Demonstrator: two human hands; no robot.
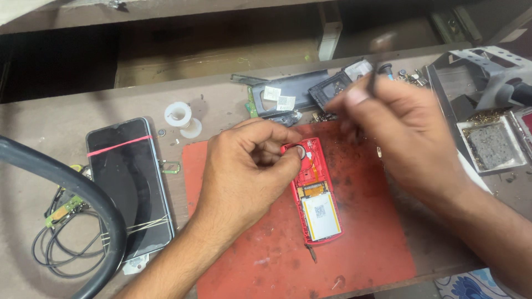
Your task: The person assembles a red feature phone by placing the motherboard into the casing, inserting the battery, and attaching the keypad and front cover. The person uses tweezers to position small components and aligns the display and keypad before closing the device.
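Head view: left hand (249, 166) on red phone (316, 194)

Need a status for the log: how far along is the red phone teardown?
Done: the red phone lies opened on the red mat, battery exposed, dark cover parts set aside behind. In hand: left hand pinches the phone's top end; right hand, blurred, holds a thin dark tool above. Left: battery remains seated; nothing reassembled.
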